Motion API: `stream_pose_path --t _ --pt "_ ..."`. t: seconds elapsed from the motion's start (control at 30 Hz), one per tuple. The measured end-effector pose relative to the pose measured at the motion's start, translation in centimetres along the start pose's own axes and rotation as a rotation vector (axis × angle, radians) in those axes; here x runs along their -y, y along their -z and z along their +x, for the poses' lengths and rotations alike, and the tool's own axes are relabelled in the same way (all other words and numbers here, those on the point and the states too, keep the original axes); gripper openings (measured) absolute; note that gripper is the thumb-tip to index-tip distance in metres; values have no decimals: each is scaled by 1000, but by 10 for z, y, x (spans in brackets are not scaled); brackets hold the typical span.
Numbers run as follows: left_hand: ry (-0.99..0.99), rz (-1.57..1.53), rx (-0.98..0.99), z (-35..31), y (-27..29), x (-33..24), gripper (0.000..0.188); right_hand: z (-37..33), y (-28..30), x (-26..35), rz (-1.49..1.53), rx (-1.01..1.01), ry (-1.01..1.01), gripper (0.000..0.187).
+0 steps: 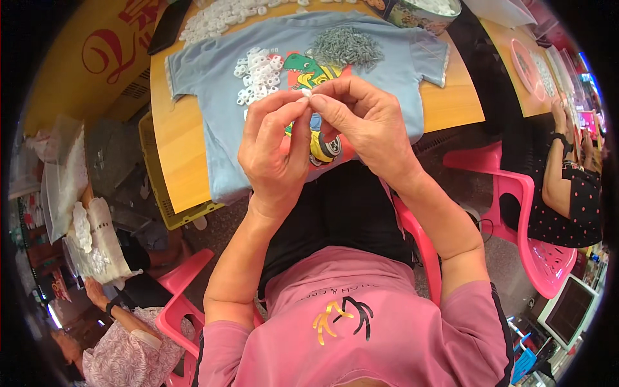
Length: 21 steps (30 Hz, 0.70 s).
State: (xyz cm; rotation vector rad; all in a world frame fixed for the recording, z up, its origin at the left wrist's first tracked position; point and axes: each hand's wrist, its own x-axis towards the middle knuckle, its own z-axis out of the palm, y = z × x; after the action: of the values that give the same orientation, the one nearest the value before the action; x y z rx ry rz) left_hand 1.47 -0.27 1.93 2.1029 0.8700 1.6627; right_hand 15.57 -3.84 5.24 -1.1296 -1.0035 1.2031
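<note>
My left hand (pixel 276 138) and my right hand (pixel 373 126) meet over the middle of a blue T-shirt spread on the table. Pinched between their fingertips is a small white plastic piece (pixel 307 93), mostly covered by the fingers. Just beyond my left hand lies a heap of small white plastic pieces with holes (pixel 261 72). A pile of thin grey metal pins, like nails or screws (pixel 347 48), sits on the shirt beyond my right hand. The blue T-shirt (pixel 222 122) has a cartoon print, partly hidden by my hands.
More white pieces (pixel 225 16) lie along the far edge of the wooden table (pixel 177 151). At the far right stands a round tin (pixel 429 16) with white contents. A yellow crate (pixel 152 174) is beside the table. Pink chairs (pixel 525 219) and other people sit on both sides.
</note>
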Motion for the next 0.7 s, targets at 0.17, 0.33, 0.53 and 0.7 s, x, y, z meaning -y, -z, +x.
stream_pose_path --t 0.17,0.33,0.53,0.7 --pt "596 -488 21 1 4 -18 12 -4 9 -6 -224 15 131 15" --pt "754 -660 306 3 12 -11 19 -8 30 7 -454 133 224 13" --pt "808 -728 347 0 4 -14 11 -8 48 11 -500 76 198 12" --pt "825 -673 292 -4 3 -4 11 20 91 2 -1000 -129 509 11"
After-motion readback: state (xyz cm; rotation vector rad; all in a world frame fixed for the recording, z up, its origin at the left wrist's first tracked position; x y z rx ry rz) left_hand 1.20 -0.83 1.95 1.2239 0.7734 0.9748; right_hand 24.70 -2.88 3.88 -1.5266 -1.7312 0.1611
